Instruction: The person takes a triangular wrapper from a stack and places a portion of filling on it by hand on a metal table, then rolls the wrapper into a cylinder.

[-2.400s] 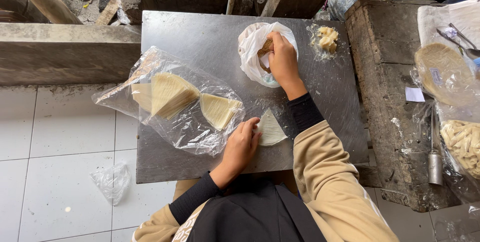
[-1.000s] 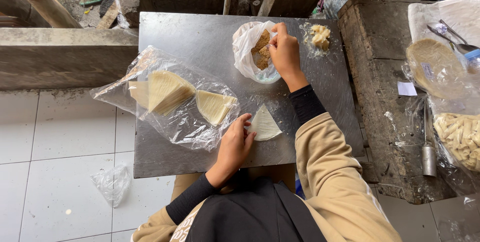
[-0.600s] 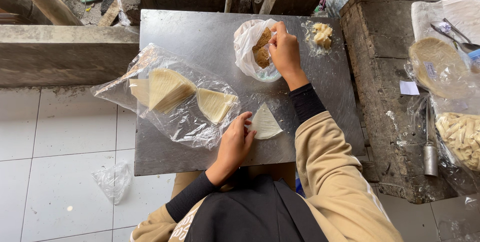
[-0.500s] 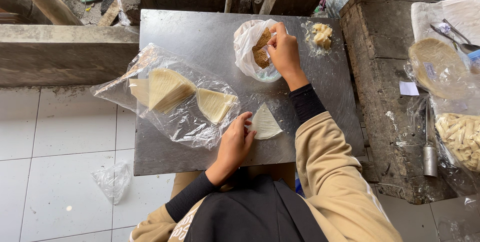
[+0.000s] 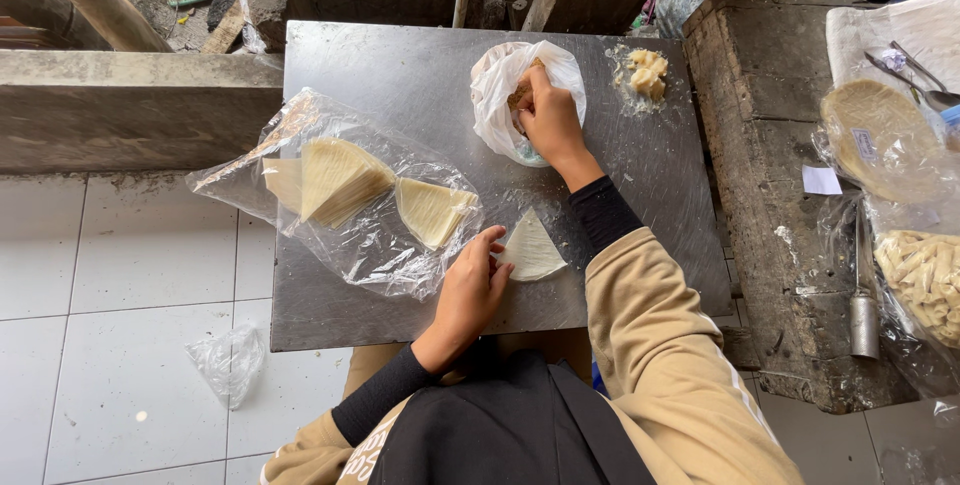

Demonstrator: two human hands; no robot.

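On the steel table [image 5: 400,75] lies a pale triangular pastry sheet [image 5: 533,250]. My left hand [image 5: 470,290] rests at its left edge, fingertips touching it. My right hand [image 5: 548,117] reaches into a white plastic bag [image 5: 500,95] at the far middle of the table, fingers pinched on brownish filling inside. A clear plastic bag [image 5: 350,195] left of my left hand holds stacks of triangular sheets [image 5: 335,177].
A small heap of yellowish scraps [image 5: 646,71] lies right of the white bag. A rough wooden bench [image 5: 780,195] on the right carries round wrappers [image 5: 880,140], a bag of rolled pieces [image 5: 920,270] and a metal tool [image 5: 862,310]. A crumpled bag [image 5: 230,360] lies on the tiled floor.
My right hand stayed in the white bag, shifting slightly. My left hand has kept at the triangular sheet, which sits a little further from the table's near edge than before.
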